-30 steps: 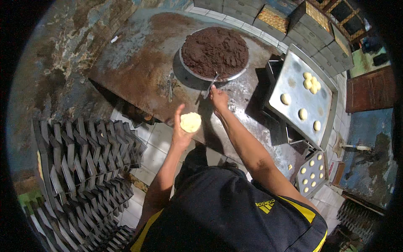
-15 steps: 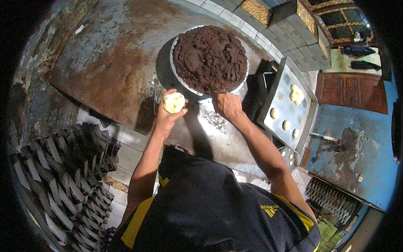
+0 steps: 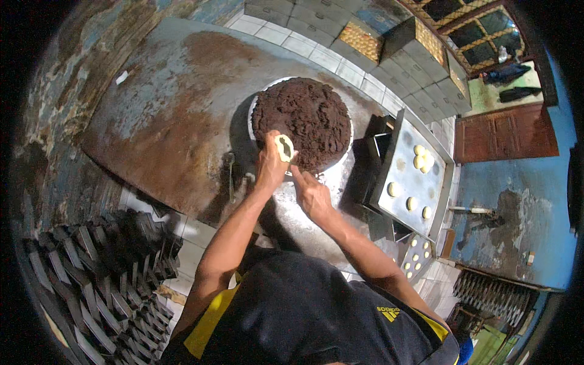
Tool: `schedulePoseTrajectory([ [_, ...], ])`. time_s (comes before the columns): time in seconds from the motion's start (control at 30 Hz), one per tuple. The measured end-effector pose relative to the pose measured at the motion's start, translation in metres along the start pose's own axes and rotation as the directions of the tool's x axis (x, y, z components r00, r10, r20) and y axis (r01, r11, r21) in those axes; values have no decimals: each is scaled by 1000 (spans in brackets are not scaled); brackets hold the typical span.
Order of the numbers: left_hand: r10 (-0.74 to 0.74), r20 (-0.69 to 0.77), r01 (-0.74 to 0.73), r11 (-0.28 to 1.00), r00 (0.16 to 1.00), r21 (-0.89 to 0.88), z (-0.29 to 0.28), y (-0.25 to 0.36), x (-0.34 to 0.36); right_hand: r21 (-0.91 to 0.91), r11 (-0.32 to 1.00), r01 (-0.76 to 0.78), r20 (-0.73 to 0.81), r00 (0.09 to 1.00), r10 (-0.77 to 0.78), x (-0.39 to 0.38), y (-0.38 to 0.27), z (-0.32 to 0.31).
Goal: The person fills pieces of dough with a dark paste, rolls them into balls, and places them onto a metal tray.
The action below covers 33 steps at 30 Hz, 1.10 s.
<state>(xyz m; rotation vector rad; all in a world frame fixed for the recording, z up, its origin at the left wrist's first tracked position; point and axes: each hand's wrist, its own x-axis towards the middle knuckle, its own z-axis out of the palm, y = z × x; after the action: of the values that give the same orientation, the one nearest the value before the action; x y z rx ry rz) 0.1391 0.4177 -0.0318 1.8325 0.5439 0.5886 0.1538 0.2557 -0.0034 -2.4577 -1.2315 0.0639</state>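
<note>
A pale, flattened piece of dough [image 3: 279, 146] rests in my left hand [image 3: 268, 172], whose fingers curl round it; its middle looks dark, with a pale rim around it. My right hand [image 3: 314, 198] is closed just beside it, at the near edge of the bowl. Its forefinger and thumb point up toward the dough, and whatever they grip is too small to make out. Behind both hands stands a wide white bowl [image 3: 251, 120], heaped with a dark brown, crumbly paste [image 3: 307, 115].
Right of the bowl, a tilted metal tray [image 3: 398, 198] carries several pale dough balls [image 3: 420, 159]. A lower tray [image 3: 416, 260] holds more. Stacked metal boxes [image 3: 413, 76] line the back right. Folded dark metal pieces [image 3: 91, 274] pile up at left. A thin utensil [image 3: 230, 176] lies on the worn table [image 3: 176, 121].
My left hand has moved right with the dough, which now has a dark middle. My right hand has drawn back from the paste toward it. The view has shifted too.
</note>
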Motion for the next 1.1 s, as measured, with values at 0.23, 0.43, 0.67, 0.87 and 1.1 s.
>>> schedulePoseTrajectory([
  [0.23, -191, 75, 199, 974, 979, -111, -23, -52, 9, -70, 993, -93, 11, 996, 94, -18, 40, -5],
  [0.43, -37, 504, 194, 945, 863, -263, -8, 26, -62, 810, 507, -295, 43, 892, 450, 12, 37, -24],
  [0.67, -32, 402, 195, 908, 915, -372, 25, 58, -115, 570, 821, 33, -262, 954, 144, -104, 3, -89],
  [0.87, 9, 641, 468, 675, 768, -571, 67, 130, -182, 355, 935, 12, -370, 920, 129, -189, 32, -118],
  [1.1, 523, 309, -463, 851, 795, -249, 133, 174, -277, 958, 287, -27, -180, 722, 668, -300, 50, -130],
])
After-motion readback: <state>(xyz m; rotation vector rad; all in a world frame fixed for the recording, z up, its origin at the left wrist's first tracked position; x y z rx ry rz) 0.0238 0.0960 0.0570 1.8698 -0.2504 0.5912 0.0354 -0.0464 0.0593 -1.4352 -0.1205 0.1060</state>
